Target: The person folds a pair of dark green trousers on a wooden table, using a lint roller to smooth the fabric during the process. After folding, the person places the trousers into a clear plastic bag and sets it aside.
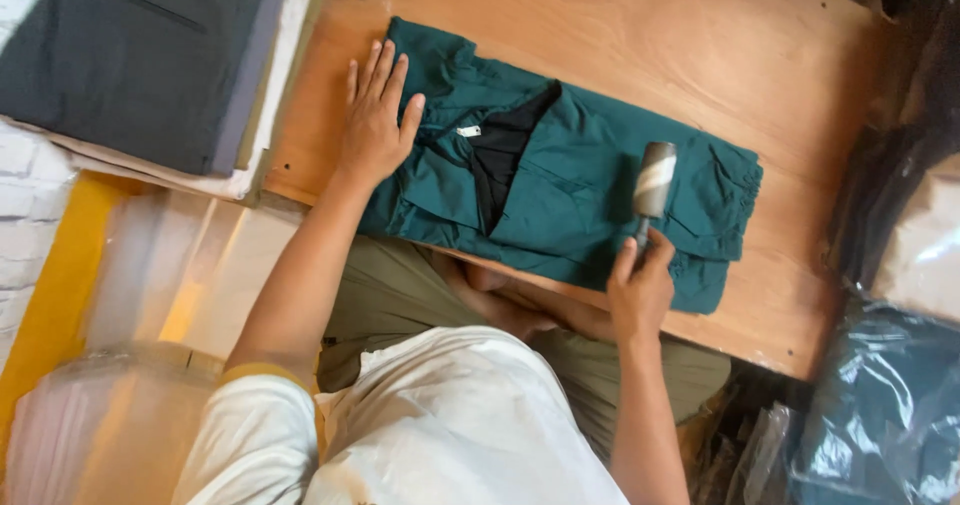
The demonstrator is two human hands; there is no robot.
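A folded green garment (580, 190) lies flat on the wooden bench (700, 55), close to the edge nearest the person. It has a black patch at the neck and a small white tag.

The left hand (378, 120) rests on the left end of the green garment, half on the cloth and half on the wood. Its fingers (375, 70) are spread wide and flat, and they hold nothing. The right hand (640, 290) is at the near edge of the green garment. Its fingers are curled tight around the thin handle of a lint roller (655, 180). The roller head sits on the right part of the green garment.

What could go wrong, I think: the roller is sticky, so it could grab the loose cloth and pull the neat folds apart. The left hand only presses 1 end, so the other end of the green garment could bunch up. The green garment also lies close to the near edge, so a hard push could slide it off.

Count: 1 green garment, 1 lint roller, 2 hands, 1 bench. To the left of the green garment sits 1 pile of folded dark cloth (140, 55). To the right of the green garment lie shiny plastic bags (890, 395); I cannot count them well.
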